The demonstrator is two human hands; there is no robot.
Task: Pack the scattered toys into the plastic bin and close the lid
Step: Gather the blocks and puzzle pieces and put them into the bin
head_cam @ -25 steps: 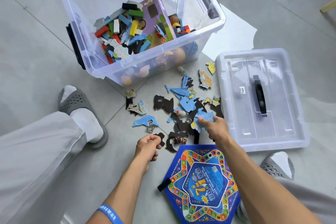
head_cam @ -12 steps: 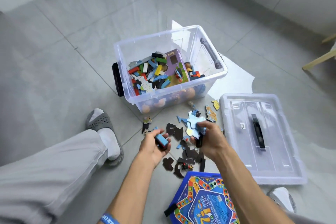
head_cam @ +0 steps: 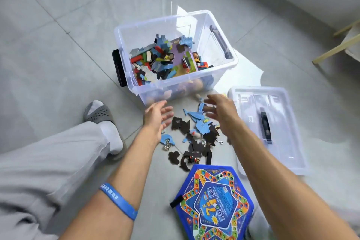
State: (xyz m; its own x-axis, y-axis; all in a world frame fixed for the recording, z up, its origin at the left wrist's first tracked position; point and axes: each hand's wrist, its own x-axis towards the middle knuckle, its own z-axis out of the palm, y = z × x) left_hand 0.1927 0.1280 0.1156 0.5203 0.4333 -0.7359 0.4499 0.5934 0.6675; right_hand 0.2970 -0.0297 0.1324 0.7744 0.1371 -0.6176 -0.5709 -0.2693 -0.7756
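Observation:
The clear plastic bin (head_cam: pixel 220 68) stands on the floor ahead, partly filled with coloured blocks, blue puzzle pieces and a purple box (head_cam: pixel 182 58). Two blue puzzle pieces are in the air above its contents. Its clear lid (head_cam: pixel 288 122) with a black handle lies flat to the right. Between my hands a heap of blue and black puzzle pieces (head_cam: pixel 196 132) lies scattered on the tiles. My left hand (head_cam: pixel 156 118) and my right hand (head_cam: pixel 221 111) hover just in front of the bin, fingers spread, both empty.
A blue star-shaped game board (head_cam: pixel 213 204) lies near me on the floor. My left leg and grey slipper (head_cam: pixel 99 113) are at the left. Small metal rings (head_cam: pixel 167 147) lie among the pieces. Wooden furniture legs (head_cam: pixel 337 48) stand at the far right.
Both hands held puzzle pieces and a small block half a second ago; now they are empty and spread, and more blue pieces lie in or fall into the bin.

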